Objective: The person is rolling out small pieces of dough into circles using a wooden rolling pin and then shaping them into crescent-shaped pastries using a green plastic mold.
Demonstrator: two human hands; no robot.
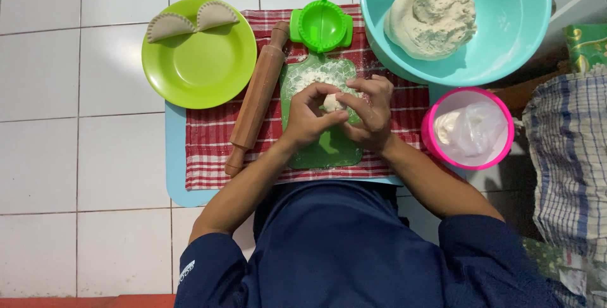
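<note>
Left hand [310,117] and right hand [370,113] pinch a small dough piece [331,102] between fingertips, apparently just above the green floured board [322,150] at the checked cloth's [208,137] centre. Rolling pin [258,96] lies beside; teal bowl [506,42] of dough at the far right corner.

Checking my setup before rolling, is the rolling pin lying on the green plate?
No, the rolling pin lies on the red checked cloth beside the green plate, which holds two folded dumplings.
</note>
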